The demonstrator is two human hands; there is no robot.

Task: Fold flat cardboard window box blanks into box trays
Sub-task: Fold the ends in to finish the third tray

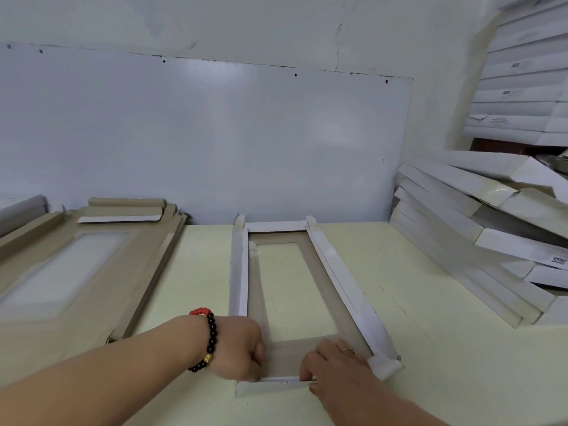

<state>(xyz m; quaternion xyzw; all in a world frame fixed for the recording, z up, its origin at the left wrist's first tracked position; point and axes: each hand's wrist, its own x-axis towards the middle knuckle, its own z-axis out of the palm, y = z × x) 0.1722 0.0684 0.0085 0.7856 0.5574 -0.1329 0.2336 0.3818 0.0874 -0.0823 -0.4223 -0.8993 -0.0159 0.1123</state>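
A long cardboard window box blank point(325, 272) lies on the pale table in front of me, its brown inner face up and a clear window in the middle. Its white side walls stand folded up along the left, right and far edges. My left hand point(239, 348), wearing a bead bracelet, has its fingers curled down at the near left corner of the blank. My right hand point(335, 361), with a ring, pinches the near end flap at the near right part. The near white flap point(270, 385) is partly turned up between both hands.
A stack of flat brown blanks point(76, 272) with windows lies at the left on the table point(430, 348). Finished white box trays point(479, 241) are piled at the right, with more stacked on a shelf point(522, 87) above. A whiteboard point(215, 142) leans against the wall behind.
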